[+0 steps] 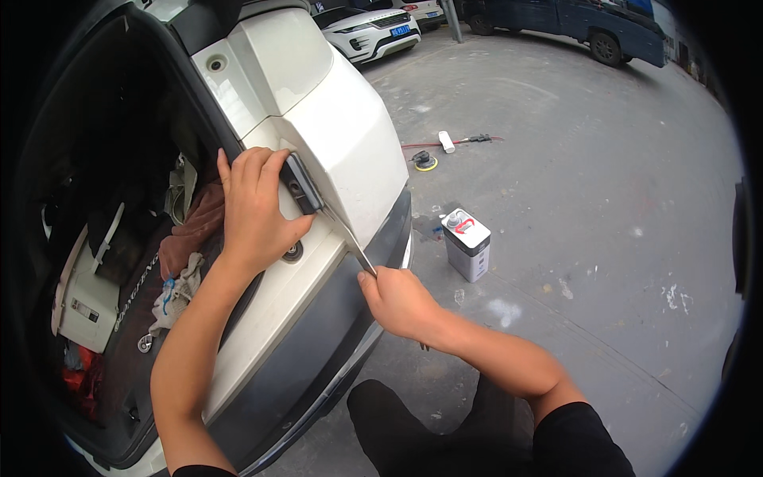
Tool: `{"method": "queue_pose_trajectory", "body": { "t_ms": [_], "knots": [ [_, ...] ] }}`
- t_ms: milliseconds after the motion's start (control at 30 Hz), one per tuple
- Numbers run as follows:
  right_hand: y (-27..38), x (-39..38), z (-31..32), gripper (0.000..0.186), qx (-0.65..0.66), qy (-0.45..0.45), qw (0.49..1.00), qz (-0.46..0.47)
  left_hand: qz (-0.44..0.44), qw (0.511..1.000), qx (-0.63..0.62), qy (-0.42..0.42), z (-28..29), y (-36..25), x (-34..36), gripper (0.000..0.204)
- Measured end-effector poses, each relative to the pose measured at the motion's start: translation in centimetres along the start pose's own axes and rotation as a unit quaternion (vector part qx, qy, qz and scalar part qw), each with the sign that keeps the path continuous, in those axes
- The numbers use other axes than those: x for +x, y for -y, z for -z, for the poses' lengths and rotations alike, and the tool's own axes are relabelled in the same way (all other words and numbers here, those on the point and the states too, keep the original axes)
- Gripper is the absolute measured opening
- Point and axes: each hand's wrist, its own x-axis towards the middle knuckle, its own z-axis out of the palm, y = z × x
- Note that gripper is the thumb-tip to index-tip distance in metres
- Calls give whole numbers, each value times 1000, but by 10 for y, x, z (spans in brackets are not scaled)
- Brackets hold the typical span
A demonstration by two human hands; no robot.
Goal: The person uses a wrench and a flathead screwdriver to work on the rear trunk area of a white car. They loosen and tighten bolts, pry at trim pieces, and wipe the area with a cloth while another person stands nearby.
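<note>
On the white vehicle's rear corner [350,159], my left hand [258,211] holds a dark rectangular fitting [304,183] between thumb and fingers against the body frame, with the little finger lifted at the dark opening edge. My right hand [393,298] is closed round a long, thin metal tool [354,246], whose upper end reaches the lower part of the fitting along the body seam; its exact contact is too small to tell. A round dark recess [292,254] shows just below my left thumb.
The open rear holds a loose panel [83,294] and cloths [191,238]. On the grey ground stand a rectangular can [466,258] and a round power sander [423,161], near a white cylinder [446,142] and red hose. Parked cars [373,40] and a dark truck [556,28] are behind.
</note>
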Motion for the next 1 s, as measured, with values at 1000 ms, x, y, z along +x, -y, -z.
{"method": "queue_pose_trajectory", "body": {
  "t_ms": [1000],
  "knots": [
    [-10,-54,-7,36,317,194,922,-109,-10,999,42,0,9,2,4,74]
  ]
}}
